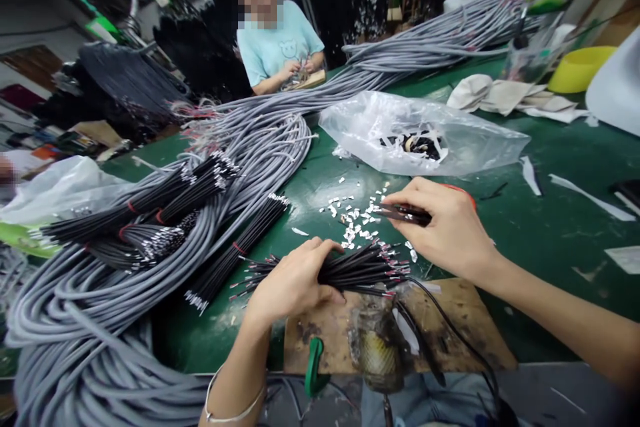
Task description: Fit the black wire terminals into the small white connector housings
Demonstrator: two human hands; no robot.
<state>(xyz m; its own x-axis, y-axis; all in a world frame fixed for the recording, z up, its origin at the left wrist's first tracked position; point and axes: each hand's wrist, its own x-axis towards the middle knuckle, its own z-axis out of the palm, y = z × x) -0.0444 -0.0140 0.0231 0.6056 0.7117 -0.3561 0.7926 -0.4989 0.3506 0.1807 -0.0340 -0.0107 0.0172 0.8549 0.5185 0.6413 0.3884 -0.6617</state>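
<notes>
My left hand [293, 280] is closed around a bundle of short black wires [363, 268] with stripped red-tipped ends, held just above a wooden board [450, 320]. My right hand [445, 227] is closed on a dark slim tool with a red handle [407, 215], its tip pointing left over the green table. Small white scraps [355, 220] lie scattered on the table between my hands and a clear plastic bag [425, 133].
Thick grey cables [250, 140] run across the table [550, 227] and pile at the left. Bundles of black wires [150, 213] lie on them. A person in a light blue shirt [277, 40] works at the far side. White cloths [500, 97] and a yellow bowl [577, 67] sit far right.
</notes>
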